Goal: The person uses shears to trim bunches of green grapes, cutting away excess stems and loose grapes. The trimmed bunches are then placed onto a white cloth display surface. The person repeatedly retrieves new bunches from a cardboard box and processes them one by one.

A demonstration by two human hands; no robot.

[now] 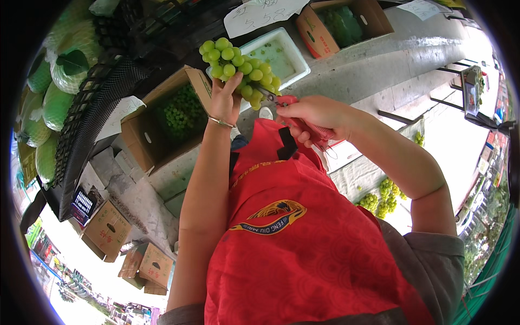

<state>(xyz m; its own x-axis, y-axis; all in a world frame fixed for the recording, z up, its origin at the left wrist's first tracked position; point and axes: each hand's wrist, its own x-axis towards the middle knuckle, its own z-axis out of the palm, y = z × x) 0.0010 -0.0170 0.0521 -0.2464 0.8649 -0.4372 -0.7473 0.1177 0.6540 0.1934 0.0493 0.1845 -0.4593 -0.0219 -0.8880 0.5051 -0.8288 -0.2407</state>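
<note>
A bunch of green grapes [256, 75] hangs from my left hand [224, 97], whose thumb and fingers grip it near its middle. My right hand [310, 118] is closed around red-handled pruning shears [300, 120]. Their metal tip reaches in among the lower grapes; whether the blades are parted is hidden by the fruit. Below the bunch stands a white foam box [298, 77] with loose grapes and greenish liquid or lining at its bottom. A cardboard box [150, 142] holding more green grapes [183, 111] is beside my left forearm.
Another cardboard box [319, 38] with bagged green produce lies beyond the foam box. Net-wrapped melons [59, 105] sit by a black crate [91, 97] at the left. Grape bunches [384, 199] rest on a pale cloth [351, 180] at my right. Cardboard boxes [107, 229] stand lower left.
</note>
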